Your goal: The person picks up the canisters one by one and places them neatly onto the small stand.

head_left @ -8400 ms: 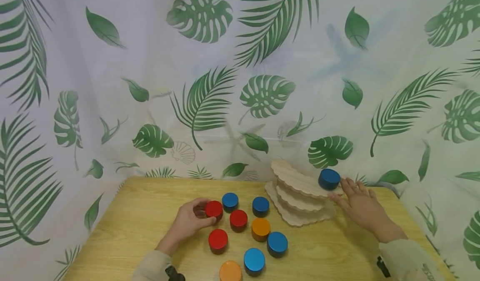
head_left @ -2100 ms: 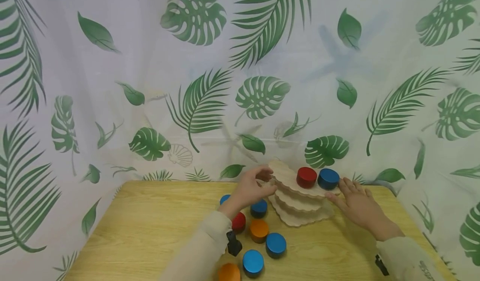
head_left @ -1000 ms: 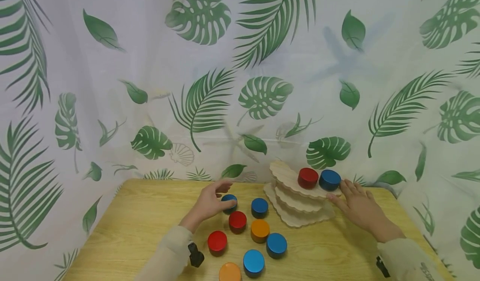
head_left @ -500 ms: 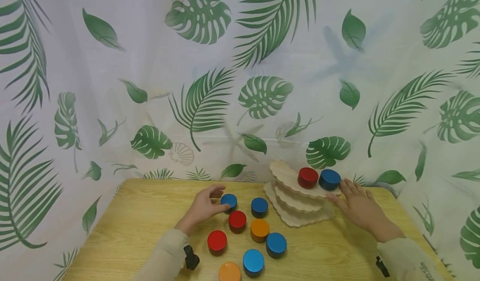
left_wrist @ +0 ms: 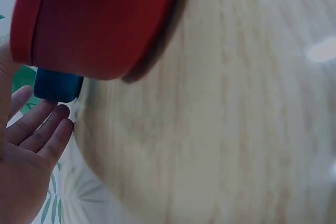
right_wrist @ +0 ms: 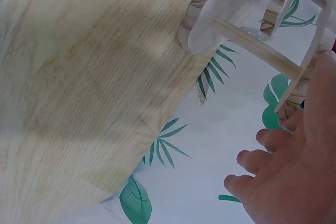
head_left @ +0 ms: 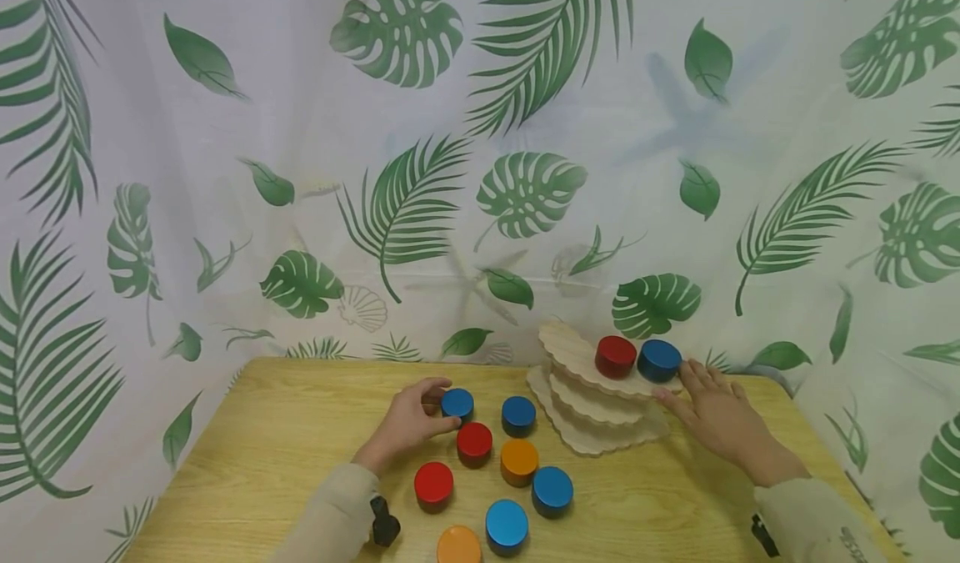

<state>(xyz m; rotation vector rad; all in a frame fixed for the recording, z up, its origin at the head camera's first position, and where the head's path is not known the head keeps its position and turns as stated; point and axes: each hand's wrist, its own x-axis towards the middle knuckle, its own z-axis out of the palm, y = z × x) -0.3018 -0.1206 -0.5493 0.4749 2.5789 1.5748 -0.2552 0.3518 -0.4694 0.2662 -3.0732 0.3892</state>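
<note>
My left hand (head_left: 408,425) pinches a round blue tin (head_left: 457,404) on the table, thumb at its front and fingers behind. In the left wrist view, the fingers (left_wrist: 47,135) lie by the blue tin (left_wrist: 59,85), partly hidden by a lidded red tin (left_wrist: 105,24). My right hand (head_left: 727,417) holds the right end of the top tier of a wooden stand (head_left: 570,350), thumb in front and fingers behind; the right wrist view shows the other fingers loose. On that tier stand a red tin (head_left: 616,357) and a dark blue tin (head_left: 660,360), beside the fingertips.
Near the left hand stand two red tins (head_left: 475,444), a dark blue tin (head_left: 519,415) and an orange tin (head_left: 519,462). Two light blue tins (head_left: 552,491) and another orange tin (head_left: 460,545) are closer. A leaf-print curtain (head_left: 420,213) hangs behind the table (head_left: 255,463).
A red tin was carried by the left hand from the table to the stand's top tier and let go. The left hand then came back and closed in on the blue tin. The right hand stayed put.
</note>
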